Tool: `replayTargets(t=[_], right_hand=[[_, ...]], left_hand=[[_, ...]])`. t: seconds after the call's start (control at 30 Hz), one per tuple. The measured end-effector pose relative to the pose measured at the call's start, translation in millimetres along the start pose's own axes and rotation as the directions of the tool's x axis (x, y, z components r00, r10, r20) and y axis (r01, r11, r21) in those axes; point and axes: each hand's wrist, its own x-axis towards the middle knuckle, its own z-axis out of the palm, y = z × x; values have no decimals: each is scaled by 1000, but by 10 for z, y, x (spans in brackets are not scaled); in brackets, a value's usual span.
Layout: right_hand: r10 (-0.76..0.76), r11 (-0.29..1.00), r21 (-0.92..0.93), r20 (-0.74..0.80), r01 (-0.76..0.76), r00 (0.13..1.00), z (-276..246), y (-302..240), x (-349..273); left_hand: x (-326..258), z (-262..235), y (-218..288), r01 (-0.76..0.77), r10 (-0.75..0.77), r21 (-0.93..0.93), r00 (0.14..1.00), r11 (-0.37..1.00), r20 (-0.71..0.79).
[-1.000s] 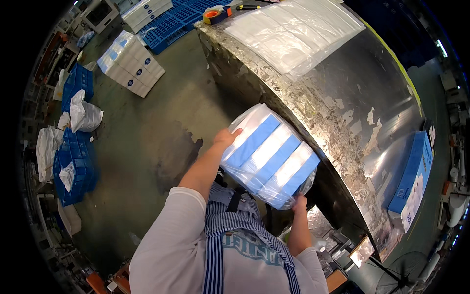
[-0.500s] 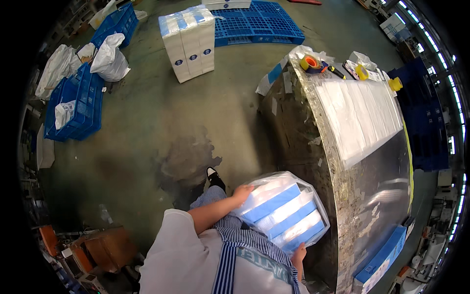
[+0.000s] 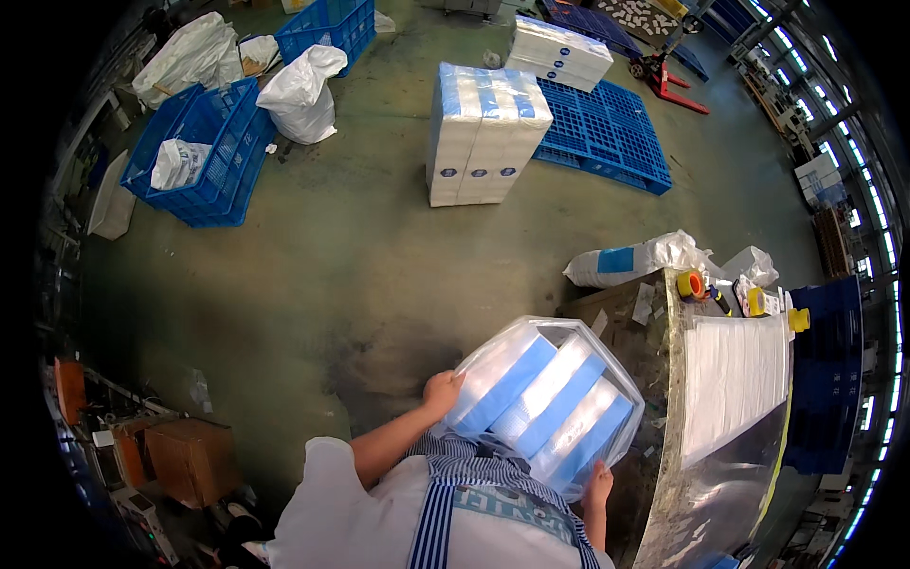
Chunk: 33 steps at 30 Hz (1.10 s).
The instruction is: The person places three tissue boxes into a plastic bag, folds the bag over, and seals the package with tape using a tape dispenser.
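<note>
A clear plastic bag point(image 3: 621, 398) filled with white packs with blue bands point(image 3: 536, 398) is held in front of my body. My left hand point(image 3: 442, 393) is closed on the bag's left edge. Lower on the right side, my right hand point(image 3: 597, 486) grips the bag near its bottom corner. The bag hangs beside the left edge of the worktable point(image 3: 675, 417). The undersides of the packs are hidden.
On the worktable lie a stack of white plastic bags point(image 3: 725, 379) and a tape roll point(image 3: 691, 284). A tall wrapped stack point(image 3: 479, 142) stands ahead, beside a blue pallet point(image 3: 607, 137). Blue crates point(image 3: 213, 156) sit at left, a cardboard box point(image 3: 191, 460) lower left.
My view has turned right and up, so the wrapped stack and pallet show farther right and lower. Both hands still hold the bag, which appears slightly higher.
</note>
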Motion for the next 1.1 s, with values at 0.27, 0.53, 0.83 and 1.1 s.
replayTargets(t=[0.27, 0.53, 0.83, 1.1], right_hand=[[-247, 957, 227, 325, 179, 913, 1421, -1761, 1140], [-431, 840, -53, 540, 540, 723, 3391, -3051, 2955], [-253, 776, -192, 778, 600, 576, 5293, -4695, 3837], [-332, 512, -354, 759, 782, 560, 5481, -6046, 3947]], left_hand=[[792, -1466, 452, 7, -239, -523, 894, 853, -378], [2048, -2142, 357, 207, -483, -503, 708, 839, -515], [3136, -3067, -230, 529, -533, -248, 495, 812, -687], [3212, -4546, 610, 768, -398, 92, 426, 634, -812]])
